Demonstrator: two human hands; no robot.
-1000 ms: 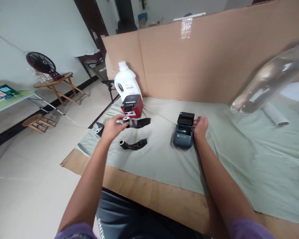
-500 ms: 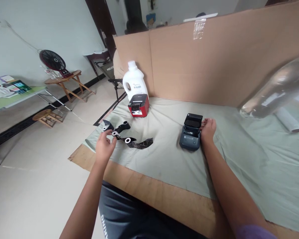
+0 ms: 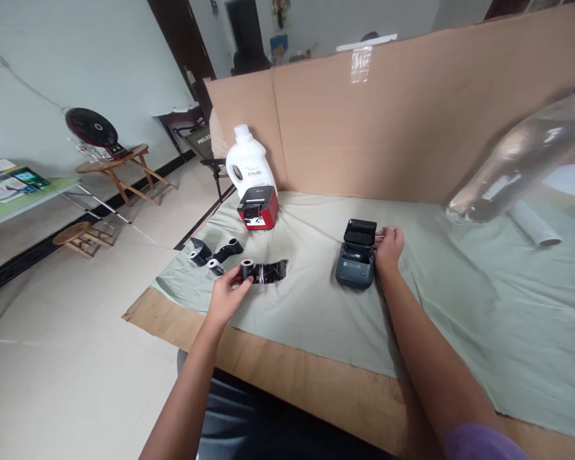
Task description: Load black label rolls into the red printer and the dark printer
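Observation:
My left hand (image 3: 228, 295) grips a black label roll (image 3: 247, 271) with a white core between thumb and fingers. A glossy black strip (image 3: 271, 272) trails from that roll to the right over the cloth. Several other rolls lie just beyond the hand, among them a white-cored roll (image 3: 215, 267) and a black roll (image 3: 235, 246). My right hand (image 3: 389, 248) is closed at the right side of a dark portable label printer (image 3: 356, 271), its fingertips at the raised lid (image 3: 360, 231). The printer's compartment is uncovered, and part of those fingers is hidden behind the lid.
A red and black box-shaped device (image 3: 259, 209) stands before a white jug (image 3: 252, 160). Cardboard (image 3: 364, 134) rises along the back. At the right lie a large clear bottle (image 3: 517, 153) and a white tube (image 3: 536, 222). A wrinkled green cloth (image 3: 311, 306) covers the wooden table (image 3: 306, 370).
My left hand has moved right from the cluster of rolls and taken hold of the roll with the trailing strip, now upright. My right hand stays at the printer; the view has shifted slightly.

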